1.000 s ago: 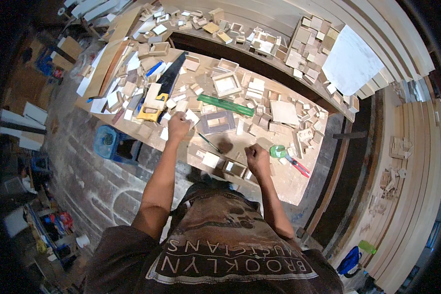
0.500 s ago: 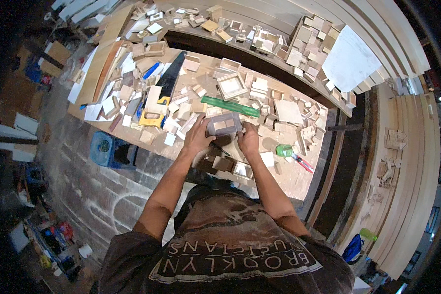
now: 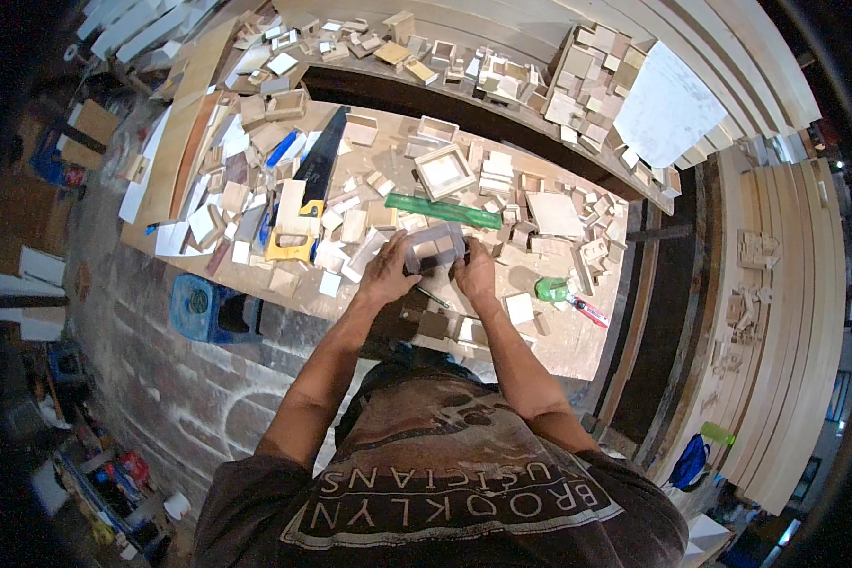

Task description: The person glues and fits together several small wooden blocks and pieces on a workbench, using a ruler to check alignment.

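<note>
Over the near edge of a plywood worktable (image 3: 563,348), I hold a small greyish box-like frame (image 3: 434,233) with an opening in its face. My left hand (image 3: 384,275) grips its left end, thumb toward the near side. At its right end, the fingers of my right hand (image 3: 476,273) are closed on it. A thin dark pencil-like stick (image 3: 433,297) lies just below the frame. Beyond it are a green flat strip (image 3: 445,211) and a shallow pale wooden tray (image 3: 445,171). Small wooden boxes partly in shadow sit between my forearms.
A handsaw with a dark blade (image 3: 324,150) and yellow handle (image 3: 291,247) lies among wood offcuts at left. At right are a green roundish object (image 3: 551,290) and a red-handled tool (image 3: 589,310). A blue stool (image 3: 193,309) stands left of the table; planks (image 3: 786,331) line the right.
Both hands still hold the frame, which has tilted slightly, so its opening looks different. The whole view has shifted a little.
</note>
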The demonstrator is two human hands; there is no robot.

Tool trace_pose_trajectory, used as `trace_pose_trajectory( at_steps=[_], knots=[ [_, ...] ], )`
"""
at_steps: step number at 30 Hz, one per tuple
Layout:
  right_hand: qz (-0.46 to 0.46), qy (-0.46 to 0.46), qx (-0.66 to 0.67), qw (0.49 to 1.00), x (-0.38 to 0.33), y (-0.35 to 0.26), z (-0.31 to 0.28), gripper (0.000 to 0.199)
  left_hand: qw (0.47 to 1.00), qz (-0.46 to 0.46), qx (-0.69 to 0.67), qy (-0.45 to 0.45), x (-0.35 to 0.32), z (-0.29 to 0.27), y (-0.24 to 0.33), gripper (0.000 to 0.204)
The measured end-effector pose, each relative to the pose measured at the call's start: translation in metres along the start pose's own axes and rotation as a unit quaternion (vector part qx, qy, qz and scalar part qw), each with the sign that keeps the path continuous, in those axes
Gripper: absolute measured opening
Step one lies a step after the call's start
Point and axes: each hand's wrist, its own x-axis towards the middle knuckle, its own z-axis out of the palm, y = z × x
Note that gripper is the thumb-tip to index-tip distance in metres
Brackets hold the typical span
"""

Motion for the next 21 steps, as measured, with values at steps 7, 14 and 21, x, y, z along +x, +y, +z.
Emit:
trace_pose_trajectory(
  at_steps=[7,14,21],
  knots=[
    [0.005,0.014,0.014,1.000,0.000,-0.001,0.003,0.045,1.000,0.001,0.001,0.022,0.001,0.008,0.002,0.088],
    [0.006,-0.003,0.026,1.000,-0.001,0.001,0.002,0.048,0.999,0.022,0.023,0.026,0.003,0.011,-0.001,0.085],
    [-0.020,0.021,0.029,0.999,-0.003,0.012,0.004,0.049,0.998,0.012,0.012,0.058,-0.005,-0.001,0.017,0.082]
  ],
)
